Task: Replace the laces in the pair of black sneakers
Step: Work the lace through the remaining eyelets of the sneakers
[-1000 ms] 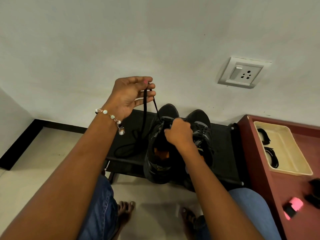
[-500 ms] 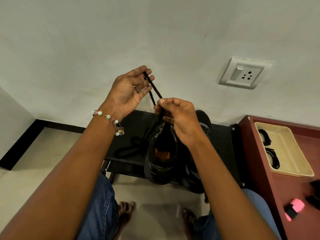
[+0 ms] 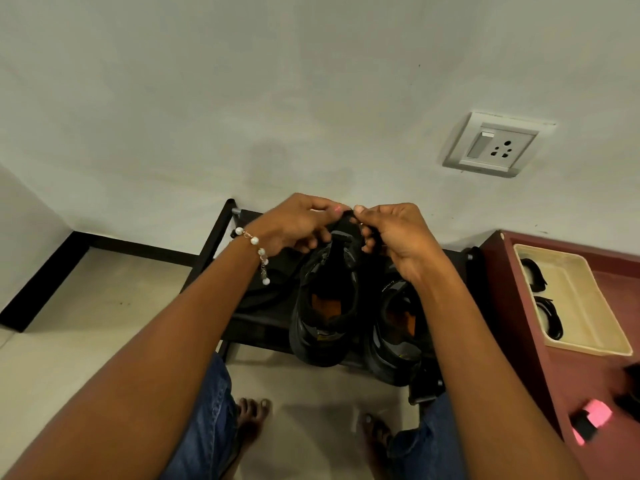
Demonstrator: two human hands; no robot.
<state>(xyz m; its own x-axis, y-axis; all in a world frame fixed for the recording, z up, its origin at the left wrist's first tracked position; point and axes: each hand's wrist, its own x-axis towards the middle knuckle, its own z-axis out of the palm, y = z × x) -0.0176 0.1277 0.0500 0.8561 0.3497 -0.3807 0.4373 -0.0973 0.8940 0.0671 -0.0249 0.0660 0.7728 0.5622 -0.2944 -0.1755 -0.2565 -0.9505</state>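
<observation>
I count two black sneakers on the low black rack. Left hand and right hand each pinch the black lace above the left sneaker's toe. Two laces in cream tray.

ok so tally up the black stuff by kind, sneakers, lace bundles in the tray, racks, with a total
black sneakers: 2, one on the left and one on the right
black lace bundles in the cream tray: 2, far and near
black rack: 1
total: 5
</observation>
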